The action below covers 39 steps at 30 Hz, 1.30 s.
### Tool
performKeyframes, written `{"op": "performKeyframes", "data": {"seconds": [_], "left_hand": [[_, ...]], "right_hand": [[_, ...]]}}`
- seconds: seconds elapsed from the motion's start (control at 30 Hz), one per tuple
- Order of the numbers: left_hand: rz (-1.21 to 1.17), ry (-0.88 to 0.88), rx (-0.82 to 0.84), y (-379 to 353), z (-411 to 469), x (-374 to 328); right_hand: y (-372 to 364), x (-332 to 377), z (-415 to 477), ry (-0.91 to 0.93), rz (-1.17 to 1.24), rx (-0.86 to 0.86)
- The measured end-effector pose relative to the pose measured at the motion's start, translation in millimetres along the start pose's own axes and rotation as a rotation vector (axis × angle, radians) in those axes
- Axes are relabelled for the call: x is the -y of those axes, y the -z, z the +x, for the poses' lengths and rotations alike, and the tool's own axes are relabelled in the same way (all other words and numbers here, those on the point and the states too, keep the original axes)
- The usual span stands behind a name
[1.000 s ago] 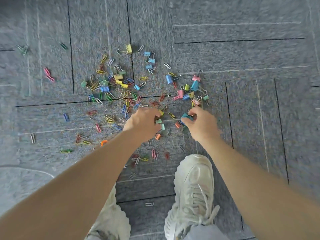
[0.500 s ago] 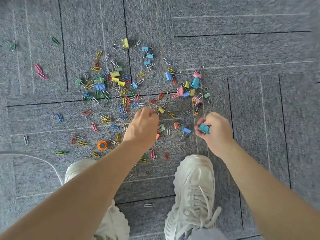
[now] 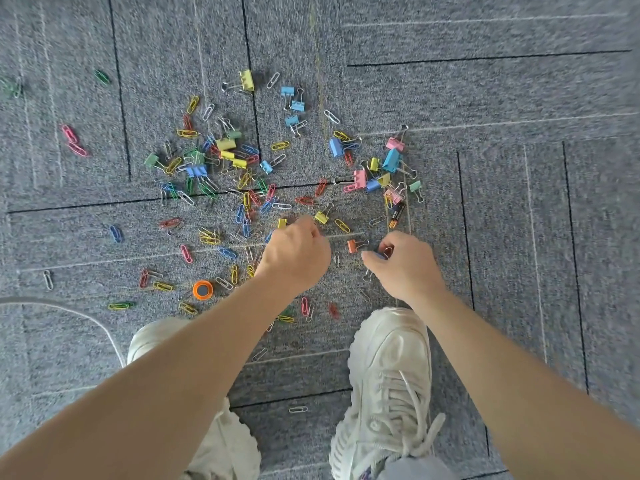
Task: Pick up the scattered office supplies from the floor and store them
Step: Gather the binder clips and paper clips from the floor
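Note:
Coloured paper clips (image 3: 242, 209) and binder clips (image 3: 391, 161) lie scattered over the grey carpet (image 3: 502, 98). My left hand (image 3: 298, 258) is low over the pile with its fingers curled down. Its fingertips are on a yellow binder clip (image 3: 282, 223), and its palm is hidden. My right hand (image 3: 405, 265) pinches a blue binder clip (image 3: 379, 255) by the floor. An orange binder clip (image 3: 353, 245) lies between the two hands. Another yellow binder clip (image 3: 321, 217) sits just beyond my left hand.
A small black-and-orange battery (image 3: 396, 214) lies beyond my right hand. An orange round magnet (image 3: 202, 289) sits to the left of my left forearm. A white cable (image 3: 69, 311) curves across the lower left. My white shoes (image 3: 388, 375) stand close below the pile.
My right hand lifted a teal clip, then came back down and left onto the blue binder clip. My left hand stayed curled over the pile and shifted slightly.

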<state>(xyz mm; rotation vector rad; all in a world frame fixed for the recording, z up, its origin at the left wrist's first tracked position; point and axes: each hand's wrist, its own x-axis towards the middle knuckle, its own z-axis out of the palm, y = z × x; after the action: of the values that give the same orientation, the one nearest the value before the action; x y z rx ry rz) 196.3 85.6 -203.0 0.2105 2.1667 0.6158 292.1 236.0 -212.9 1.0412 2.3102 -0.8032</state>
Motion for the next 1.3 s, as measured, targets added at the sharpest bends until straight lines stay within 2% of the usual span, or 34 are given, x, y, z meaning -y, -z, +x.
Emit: {"op": "performKeyframes", "data": {"seconds": [0.07,0.17,0.23,0.3,0.4,0.5,0.57,0.63,0.77,0.8,0.87,1.07,1.17,1.3], "left_hand": [[0.144,-0.039,0.008,-3.5,-2.1,0.8],[0.337,-0.107,-0.027,-9.7,-2.7,2.7],[0.34,-0.111,-0.043,-11.9,-0.9,3.2],[0.317,-0.118,-0.047,-11.9,1.2,3.4],[0.244,-0.13,-0.07,-7.9,0.1,1.9],[0.196,-0.098,-0.117,-1.8,-0.2,4.1],[0.137,-0.066,-0.168,3.7,2.3,7.3],[0.07,-0.066,-0.188,8.9,7.0,8.7],[0.019,-0.045,-0.136,12.6,14.5,3.6],[0.01,-0.044,-0.137,12.7,15.6,0.9],[0.005,-0.025,-0.132,11.4,18.7,-4.6],[0.305,0.058,-0.1,9.8,28.6,-24.6],[0.339,0.059,-0.088,9.6,30.0,-31.1],[0.242,0.065,-0.074,11.2,29.3,-32.8]], "right_hand": [[2.3,-3.2,-1.1,0.016,0.084,0.002],[4.8,-8.6,-0.9,-0.058,0.409,0.038],[7.3,-7.3,-2.1,-0.1,0.611,0.077],[10.3,-2.6,-2.6,-0.065,0.629,0.09],[10.9,4.2,-0.8,0.064,0.434,0.068],[8.1,9.9,2.8,0.213,0.017,0.022],[6.0,16.0,5.7,0.234,-0.18,0.026],[5.8,24.0,9.4,0.225,-0.267,0.061],[8.2,33.2,18.9,0.205,-0.294,0.119],[9.4,33.5,18.4,0.201,-0.24,0.123],[13.0,31.8,14.9,0.154,0.024,0.143],[26.9,23.8,9.0,-0.109,1.067,0.271],[33.7,22.4,8.9,-0.218,1.561,0.325],[38.0,20.2,9.5,-0.187,1.808,0.408]]}}
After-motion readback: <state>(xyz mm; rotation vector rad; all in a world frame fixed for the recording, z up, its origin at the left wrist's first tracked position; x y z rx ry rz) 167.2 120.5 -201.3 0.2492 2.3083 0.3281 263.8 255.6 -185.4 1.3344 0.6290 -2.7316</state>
